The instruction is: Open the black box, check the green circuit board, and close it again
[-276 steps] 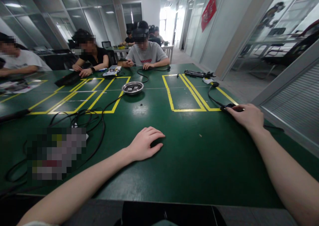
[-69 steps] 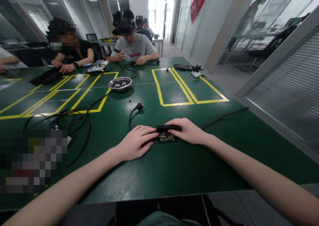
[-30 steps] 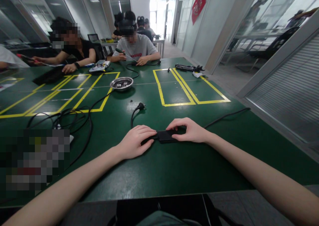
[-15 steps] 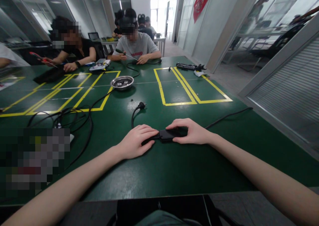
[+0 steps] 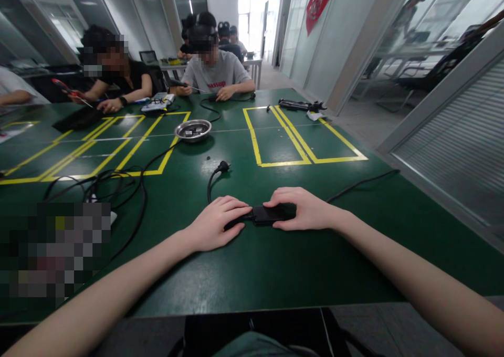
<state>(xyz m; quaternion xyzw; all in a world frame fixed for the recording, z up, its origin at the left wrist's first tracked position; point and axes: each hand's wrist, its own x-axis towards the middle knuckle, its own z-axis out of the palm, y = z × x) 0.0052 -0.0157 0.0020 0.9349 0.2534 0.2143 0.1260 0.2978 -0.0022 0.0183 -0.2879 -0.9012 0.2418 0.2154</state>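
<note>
A black power adapter (image 5: 268, 215) lies flat on the green table, its left end bare. My right hand (image 5: 305, 208) grips it from the right, thumb on the near side and fingers on the far side. Just left of the adapter, my left hand (image 5: 218, 223) is closed around the black power cord (image 5: 246, 217) where it meets the adapter; the palm hides part of the cord. Beyond that hand the cord curves up to a black plug (image 5: 223, 166). A thin cable (image 5: 362, 185) runs off to the right from behind my right hand.
A metal bowl (image 5: 192, 130) with small metal parts stands ahead. Coiled black cables (image 5: 118, 181) lie left, near a blurred patch (image 5: 59, 252). Yellow tape (image 5: 283, 164) marks the green table (image 5: 299, 273). A black tripod-like item (image 5: 301, 105) lies farther off. Two people work opposite with tools.
My hands and the adapter have hardly moved; the adapter shows a very slight shift. Across the table, both co-workers have moved their tools a little.
</note>
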